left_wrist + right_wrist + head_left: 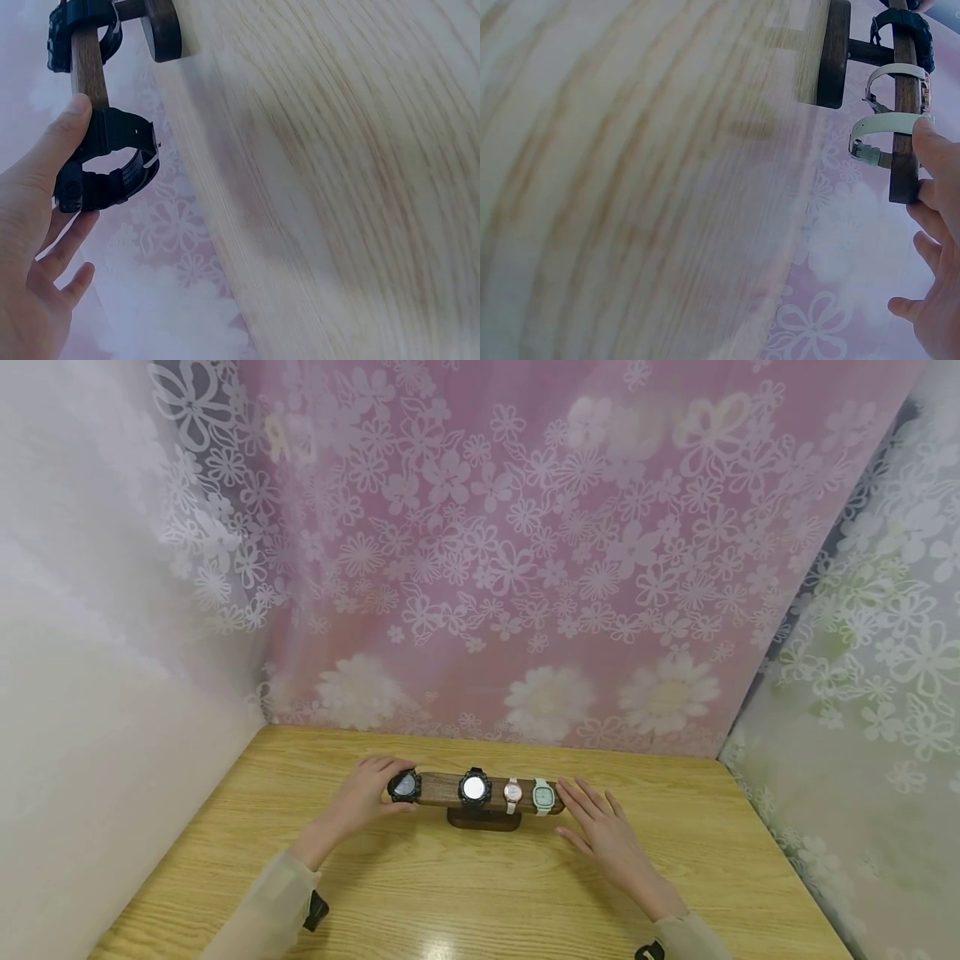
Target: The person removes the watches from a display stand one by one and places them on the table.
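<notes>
A dark wooden watch stand holds several watches along its bar. My left hand grips the black watch at the bar's left end, thumb near and fingers behind; the left wrist view shows its buckled strap looped there. My right hand is at the right end, beside the mint-green square watch. Its fingers are mostly straight, and in the right wrist view the thumb touches near that watch. Between them sit a second black watch and a small pale-strapped watch.
The stand's oval base rests on a wood-grain table. Behind it hangs a pink floral curtain, with a pale curtain on the right and a white surface on the left.
</notes>
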A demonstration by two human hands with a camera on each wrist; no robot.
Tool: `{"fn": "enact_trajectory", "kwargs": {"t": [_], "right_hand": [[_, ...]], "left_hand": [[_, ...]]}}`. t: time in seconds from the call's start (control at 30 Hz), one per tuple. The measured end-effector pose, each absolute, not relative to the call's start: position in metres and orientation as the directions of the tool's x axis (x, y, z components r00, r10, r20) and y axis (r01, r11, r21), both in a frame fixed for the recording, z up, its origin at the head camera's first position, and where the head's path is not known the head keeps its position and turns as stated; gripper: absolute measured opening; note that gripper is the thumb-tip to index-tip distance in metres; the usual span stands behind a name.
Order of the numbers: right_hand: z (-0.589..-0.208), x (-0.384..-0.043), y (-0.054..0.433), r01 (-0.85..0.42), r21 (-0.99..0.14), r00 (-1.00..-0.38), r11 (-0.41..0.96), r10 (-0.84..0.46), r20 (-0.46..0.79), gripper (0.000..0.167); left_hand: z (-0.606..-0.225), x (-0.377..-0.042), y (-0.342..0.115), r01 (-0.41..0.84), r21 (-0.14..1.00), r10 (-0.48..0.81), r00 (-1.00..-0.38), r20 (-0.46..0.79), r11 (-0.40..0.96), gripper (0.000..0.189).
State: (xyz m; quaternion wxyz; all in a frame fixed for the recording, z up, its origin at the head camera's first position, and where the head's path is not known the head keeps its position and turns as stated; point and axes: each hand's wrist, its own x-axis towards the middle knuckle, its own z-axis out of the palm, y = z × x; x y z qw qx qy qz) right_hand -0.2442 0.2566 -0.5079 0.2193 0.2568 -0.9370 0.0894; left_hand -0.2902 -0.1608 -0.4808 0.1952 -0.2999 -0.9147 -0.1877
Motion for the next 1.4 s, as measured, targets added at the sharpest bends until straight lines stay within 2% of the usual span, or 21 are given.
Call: {"fn": "enact_trajectory", "kwargs": {"t": [0.33, 0.83, 1.4], "right_hand": [[-0.509, -0.244, 0.257, -0.525, -0.042, -0.761, 0.850, -0.447, 0.470, 0.073], [-0.510, -0.245, 0.258, -0.525, -0.041, -0.766, 0.850, -0.451, 0.458, 0.073], [-0.509, -0.246, 0.257, -0.529, -0.048, -0.765, 0.847, -0.452, 0.458, 0.073]], "left_hand": [[-0.478, -0.286, -0.180, 0.603, 0.250, 0.450, -0.759, 0.471, 0.757, 0.068], [-0.483, -0.283, -0.207, 0.546, 0.194, 0.412, -0.781, 0.470, 0.815, 0.069], [-0.488, -0.271, -0.278, 0.455, 0.137, 0.350, -0.815, 0.463, 0.880, 0.067]]}}
